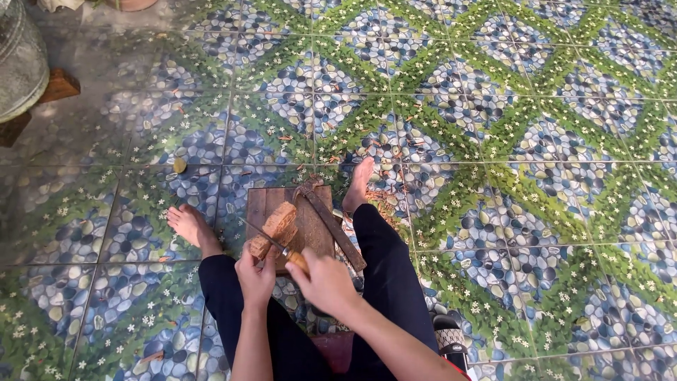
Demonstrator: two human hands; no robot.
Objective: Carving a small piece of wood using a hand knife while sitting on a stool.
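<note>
Seated person, head view: left hand (pixel 255 276) closes its grip on a brown, rough log-like block (pixel 276 227), steadying it on a dark wooden board (pixel 316 227); right hand (pixel 326 282) grips a wooden-handled knife (pixel 282 248) laid across it.

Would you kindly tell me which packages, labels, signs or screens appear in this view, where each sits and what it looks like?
None: no package, sign or screen shows.
Nearest to one: a black sandal with a pale mark on its strap, beside the person's right leg at the bottom edge; the mark is too small to make out.
</note>
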